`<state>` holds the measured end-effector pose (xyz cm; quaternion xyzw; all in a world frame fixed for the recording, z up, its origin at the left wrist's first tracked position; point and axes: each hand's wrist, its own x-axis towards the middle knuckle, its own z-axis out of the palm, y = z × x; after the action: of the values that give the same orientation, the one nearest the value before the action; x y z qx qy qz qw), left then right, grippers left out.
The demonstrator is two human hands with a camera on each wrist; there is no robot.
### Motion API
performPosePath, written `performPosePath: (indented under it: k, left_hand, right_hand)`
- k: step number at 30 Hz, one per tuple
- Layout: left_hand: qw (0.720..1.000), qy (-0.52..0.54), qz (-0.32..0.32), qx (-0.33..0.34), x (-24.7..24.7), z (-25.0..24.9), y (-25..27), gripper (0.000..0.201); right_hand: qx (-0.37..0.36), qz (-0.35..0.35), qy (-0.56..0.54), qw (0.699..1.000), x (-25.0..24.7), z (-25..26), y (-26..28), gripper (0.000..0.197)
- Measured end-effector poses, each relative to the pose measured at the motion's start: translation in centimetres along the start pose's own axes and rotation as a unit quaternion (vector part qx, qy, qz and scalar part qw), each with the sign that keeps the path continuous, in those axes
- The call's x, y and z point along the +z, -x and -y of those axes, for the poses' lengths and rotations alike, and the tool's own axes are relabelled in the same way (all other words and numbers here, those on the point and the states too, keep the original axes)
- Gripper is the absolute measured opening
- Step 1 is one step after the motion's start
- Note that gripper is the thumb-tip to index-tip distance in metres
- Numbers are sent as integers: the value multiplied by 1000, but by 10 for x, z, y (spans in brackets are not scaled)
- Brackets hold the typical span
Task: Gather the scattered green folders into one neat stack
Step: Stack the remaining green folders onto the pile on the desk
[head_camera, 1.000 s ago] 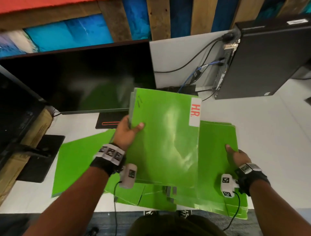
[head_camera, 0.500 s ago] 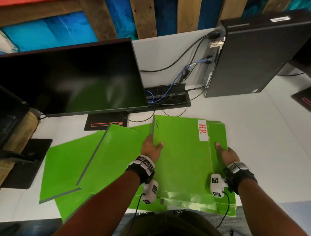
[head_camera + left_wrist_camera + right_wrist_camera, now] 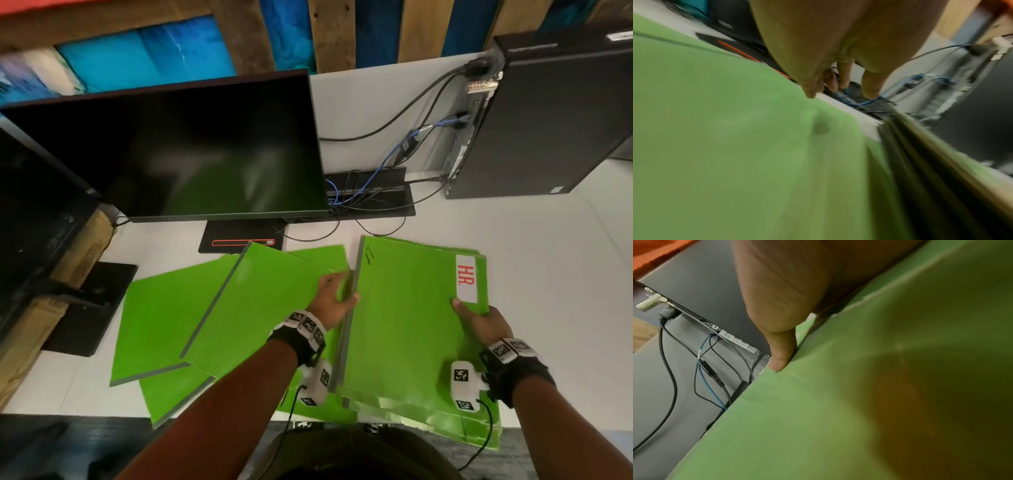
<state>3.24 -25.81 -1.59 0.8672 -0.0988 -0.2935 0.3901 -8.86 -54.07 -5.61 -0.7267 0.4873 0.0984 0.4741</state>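
Stack point(image 3: 407, 329) flat, long axis toward monitor point(image 3: 191, 150), right hand point(image 3: 479, 320) gripping edge

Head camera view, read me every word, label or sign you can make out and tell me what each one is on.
"H.R." in red letters on the white label of the top green folder.
Black pen marks near that folder's far left corner: not legible.
Sticker on top of the computer tower: too small to read.
Square markers on the wristbands: patterns, no text.
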Motion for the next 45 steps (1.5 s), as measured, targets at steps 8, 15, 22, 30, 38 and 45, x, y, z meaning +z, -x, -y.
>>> performPosePath:
  k: [8, 15, 22, 30, 38, 45]
  left_hand:
    - [930, -175, -227, -232, -127, 135, 34, 91]
    - [927, -210, -170, -259, -132, 192, 85, 113]
    - [941, -112, -172, -270, -145, 184, 84, 108]
    - [905, 127, -239, -329, -152, 251, 75, 100]
    - [921, 198, -208, -262, -107, 217, 52, 82]
    - [936, 129, -202, -257, -110, 163, 55, 67]
  right_hand:
    - [7, -8, -2, 1000, -1, 1, 4, 60]
    - [12, -15, -5, 1000, 0, 6, 9, 59]
    - [28, -25, 2, 999, 0, 10, 14, 66]
    - [22, -31, 8, 999, -1, 17, 22, 62]
    - [29, -31, 9, 999, -3, 20, 27, 64]
    - [26, -27, 10, 999, -3, 20, 26, 65]
